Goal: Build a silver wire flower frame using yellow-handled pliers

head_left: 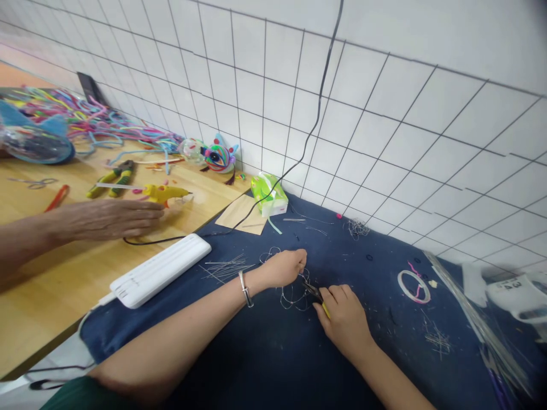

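My left hand [285, 269], with a silver bangle at its wrist, is closed over a piece of thin silver wire [294, 306] bent into rounded loops. Loops show on either side of the hand, but the fingertips on the wire are hidden. My right hand [345, 319] is wrapped around pliers [314, 291] with dark jaws and a yellow handle. The jaws touch the wire loops close to my left fingers; whether they grip the wire is too small to tell. All this is over a dark blue cloth [256, 353].
Straight wire pieces [226, 267] lie left of my hands, near a white power strip [161, 270]. A co-worker's hand [119, 219] rests beside a yellow glue gun [166, 193]. A black cable [318, 108] hangs across the tiled wall. Rightward lie a tape ring [413, 286] and long wires [478, 319].
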`<state>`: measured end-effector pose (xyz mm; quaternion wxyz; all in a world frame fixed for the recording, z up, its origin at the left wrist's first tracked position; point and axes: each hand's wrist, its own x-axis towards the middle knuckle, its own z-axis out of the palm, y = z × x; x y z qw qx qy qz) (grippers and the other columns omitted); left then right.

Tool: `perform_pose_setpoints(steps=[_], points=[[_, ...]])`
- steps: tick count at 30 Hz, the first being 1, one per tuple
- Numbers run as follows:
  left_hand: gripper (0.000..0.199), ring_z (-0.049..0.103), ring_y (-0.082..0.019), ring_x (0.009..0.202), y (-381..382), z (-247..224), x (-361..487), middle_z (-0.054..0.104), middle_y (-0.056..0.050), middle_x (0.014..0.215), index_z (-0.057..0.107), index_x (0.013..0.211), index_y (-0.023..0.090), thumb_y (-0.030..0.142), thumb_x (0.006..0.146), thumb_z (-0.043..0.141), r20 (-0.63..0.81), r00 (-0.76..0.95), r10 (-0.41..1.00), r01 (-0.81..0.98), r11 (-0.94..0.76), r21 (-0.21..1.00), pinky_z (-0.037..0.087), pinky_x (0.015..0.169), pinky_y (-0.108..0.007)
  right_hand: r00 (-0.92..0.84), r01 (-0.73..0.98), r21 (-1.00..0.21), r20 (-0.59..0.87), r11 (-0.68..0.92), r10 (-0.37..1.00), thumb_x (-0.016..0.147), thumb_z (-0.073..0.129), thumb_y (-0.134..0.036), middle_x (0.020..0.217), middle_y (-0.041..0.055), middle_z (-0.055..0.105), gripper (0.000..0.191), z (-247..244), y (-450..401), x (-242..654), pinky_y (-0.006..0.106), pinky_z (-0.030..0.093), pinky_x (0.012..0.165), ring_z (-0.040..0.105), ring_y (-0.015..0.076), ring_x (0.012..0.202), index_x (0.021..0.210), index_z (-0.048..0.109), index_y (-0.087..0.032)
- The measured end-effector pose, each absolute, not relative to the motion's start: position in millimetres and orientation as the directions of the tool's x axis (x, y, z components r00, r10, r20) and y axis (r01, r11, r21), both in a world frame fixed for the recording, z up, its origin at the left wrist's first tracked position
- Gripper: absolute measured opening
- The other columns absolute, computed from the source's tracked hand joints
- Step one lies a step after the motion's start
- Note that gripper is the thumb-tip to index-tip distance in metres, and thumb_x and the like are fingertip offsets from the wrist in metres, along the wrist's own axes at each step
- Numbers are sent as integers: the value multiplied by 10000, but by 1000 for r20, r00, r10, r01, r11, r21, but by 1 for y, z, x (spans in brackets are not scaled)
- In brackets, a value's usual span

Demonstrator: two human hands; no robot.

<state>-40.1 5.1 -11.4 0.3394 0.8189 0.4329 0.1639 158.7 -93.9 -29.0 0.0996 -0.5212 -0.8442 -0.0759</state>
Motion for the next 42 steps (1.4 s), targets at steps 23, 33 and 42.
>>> perform_pose_setpoints(steps=[23, 33, 42], points=[[84, 551, -104, 660, 26, -20, -54, 640, -15, 765, 528, 755, 153, 145, 744, 445, -110, 738, 666, 390, -288, 874, 424, 607, -201, -685, 727, 368, 450, 580, 573, 813, 576, -275, 942, 86, 607, 390, -33, -87, 172, 371, 353, 780, 496, 226, 902, 1179, 532, -148], [137, 569, -108, 751, 23, -13, -57, 651, 1, 826, 546, 768, 168, 119, 755, 418, -81, 760, 645, 438, -415, 797, 426, 683, -206, -700, 714, 376, 384, 590, 602, 831, 550, -261, 954, 90, 599, 363, -35, -86, 167, 369, 349, 768, 501, 222, 916, 1175, 532, -143], [139, 558, -117, 726, 23, -11, -57, 640, -11, 824, 563, 743, 158, 120, 752, 430, -101, 765, 635, 456, -425, 782, 420, 661, -210, -687, 726, 409, 417, 552, 595, 828, 556, -280, 950, 91, 598, 385, -37, -87, 166, 368, 343, 761, 499, 224, 911, 1189, 522, -149]])
